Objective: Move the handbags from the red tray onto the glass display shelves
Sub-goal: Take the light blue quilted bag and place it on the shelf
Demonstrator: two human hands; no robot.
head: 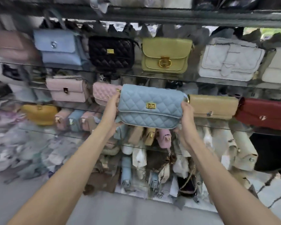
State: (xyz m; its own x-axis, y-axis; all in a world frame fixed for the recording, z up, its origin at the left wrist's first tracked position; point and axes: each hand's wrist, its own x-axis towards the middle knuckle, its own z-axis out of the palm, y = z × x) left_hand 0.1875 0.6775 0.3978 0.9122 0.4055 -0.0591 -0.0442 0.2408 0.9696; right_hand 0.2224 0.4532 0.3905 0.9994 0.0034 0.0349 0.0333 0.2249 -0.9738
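Handbag (150,106), blue: left hand (113,111), right hand (187,120) fingers (185,106) grip its 2 ends (shelf (225,128) holds tan bag (212,106)).

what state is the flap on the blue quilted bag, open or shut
Shut. On the blue quilted bag the flap lies flat over the front, gold clasp seated on it, no gap showing.

pink quilted bag (102,93) half hidden behind blue bag (150,105), white bag (279,69) cut by right edge
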